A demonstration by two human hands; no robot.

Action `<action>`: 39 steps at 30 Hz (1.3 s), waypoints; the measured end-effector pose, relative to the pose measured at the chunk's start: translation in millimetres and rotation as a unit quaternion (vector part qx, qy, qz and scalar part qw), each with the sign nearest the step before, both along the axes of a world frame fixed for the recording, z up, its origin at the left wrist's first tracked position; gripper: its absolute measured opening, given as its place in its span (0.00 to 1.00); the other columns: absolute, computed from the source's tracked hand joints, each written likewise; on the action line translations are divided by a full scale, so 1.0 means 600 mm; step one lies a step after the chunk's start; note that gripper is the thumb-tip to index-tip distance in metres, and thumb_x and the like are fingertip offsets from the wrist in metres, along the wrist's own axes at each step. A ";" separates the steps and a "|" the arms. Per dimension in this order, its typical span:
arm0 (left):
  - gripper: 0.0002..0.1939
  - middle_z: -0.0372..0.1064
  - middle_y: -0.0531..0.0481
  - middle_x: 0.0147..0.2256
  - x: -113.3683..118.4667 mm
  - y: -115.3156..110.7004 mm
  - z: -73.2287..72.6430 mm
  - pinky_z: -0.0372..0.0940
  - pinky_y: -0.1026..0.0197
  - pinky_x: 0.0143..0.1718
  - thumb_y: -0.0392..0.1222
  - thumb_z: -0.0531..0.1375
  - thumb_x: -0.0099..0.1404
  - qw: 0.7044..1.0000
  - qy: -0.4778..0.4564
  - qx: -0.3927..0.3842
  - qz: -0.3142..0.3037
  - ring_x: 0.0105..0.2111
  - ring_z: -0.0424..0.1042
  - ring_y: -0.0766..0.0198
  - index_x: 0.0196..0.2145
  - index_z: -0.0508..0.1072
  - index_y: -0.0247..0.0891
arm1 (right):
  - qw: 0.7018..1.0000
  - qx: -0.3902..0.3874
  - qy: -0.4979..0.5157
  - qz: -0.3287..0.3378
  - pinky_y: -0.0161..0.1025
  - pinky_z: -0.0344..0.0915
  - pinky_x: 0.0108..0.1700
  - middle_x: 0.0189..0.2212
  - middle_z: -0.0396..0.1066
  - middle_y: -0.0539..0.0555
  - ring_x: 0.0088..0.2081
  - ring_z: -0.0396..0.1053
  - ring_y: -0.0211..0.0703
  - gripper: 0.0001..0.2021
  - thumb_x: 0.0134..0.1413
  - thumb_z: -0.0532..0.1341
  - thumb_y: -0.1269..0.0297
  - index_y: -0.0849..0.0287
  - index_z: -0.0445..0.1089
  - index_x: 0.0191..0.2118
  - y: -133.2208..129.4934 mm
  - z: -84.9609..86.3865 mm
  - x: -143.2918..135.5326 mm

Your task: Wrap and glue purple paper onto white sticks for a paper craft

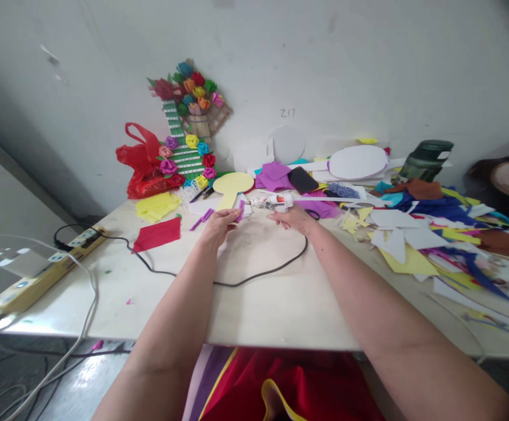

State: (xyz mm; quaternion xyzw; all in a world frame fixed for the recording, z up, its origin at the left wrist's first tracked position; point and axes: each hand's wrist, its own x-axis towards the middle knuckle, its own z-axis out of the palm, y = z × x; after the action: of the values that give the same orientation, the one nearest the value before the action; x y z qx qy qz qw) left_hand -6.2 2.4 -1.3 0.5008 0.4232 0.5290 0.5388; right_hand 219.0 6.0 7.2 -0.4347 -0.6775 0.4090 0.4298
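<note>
Pinching purple strip (pixel 241 209), L hand (pixel 224 224) is nr nozzle (pixel 249 203) of glue gun (pixel 277 202), held in R hand (pixel 295 218); slip or over-squeeze could burn L hand.

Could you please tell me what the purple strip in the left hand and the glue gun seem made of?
Purple strip: perhaps paper or felt, matte, as it shows no gloss. Glue gun: probably plastic, judging by its smooth, white, moulded-looking body.

Two hands (pixel 222 225), one glue gun (pixel 284 200), one bottle (pixel 427 162), one power strip (pixel 23 291) show.
</note>
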 end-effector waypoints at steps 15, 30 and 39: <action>0.15 0.66 0.51 0.23 0.001 0.003 -0.005 0.56 0.68 0.23 0.48 0.68 0.42 1.000 -0.002 0.008 -0.006 0.23 0.62 0.72 0.25 0.74 0.34 | 0.999 -0.001 -0.032 -0.032 0.28 0.53 0.14 0.14 0.58 0.45 0.14 0.52 0.27 0.10 0.39 0.63 0.65 0.61 0.60 0.23 -0.003 0.001 0.001; 0.16 0.66 0.51 0.23 0.001 0.004 -0.005 0.56 0.67 0.24 0.48 0.68 0.41 1.000 0.005 0.006 -0.002 0.22 0.62 0.72 0.24 0.74 0.34 | 0.999 0.002 -0.025 -0.039 0.30 0.54 0.15 0.12 0.55 0.43 0.14 0.51 0.29 0.10 0.38 0.64 0.64 0.60 0.62 0.26 -0.005 0.006 0.000; 0.16 0.65 0.51 0.23 0.003 0.000 0.000 0.56 0.68 0.23 0.47 0.68 0.40 1.000 -0.002 -0.004 0.007 0.22 0.62 0.72 0.24 0.74 0.33 | 0.999 0.006 -0.038 -0.019 0.31 0.55 0.15 0.11 0.54 0.43 0.13 0.50 0.30 0.10 0.37 0.64 0.63 0.60 0.62 0.26 -0.005 0.006 0.000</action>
State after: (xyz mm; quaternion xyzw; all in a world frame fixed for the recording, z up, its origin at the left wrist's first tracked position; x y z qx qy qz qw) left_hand -4.3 2.5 -1.6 0.4950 0.4278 0.5321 0.5374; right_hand 219.3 3.2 10.7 -0.4599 -0.6875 0.3803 0.4138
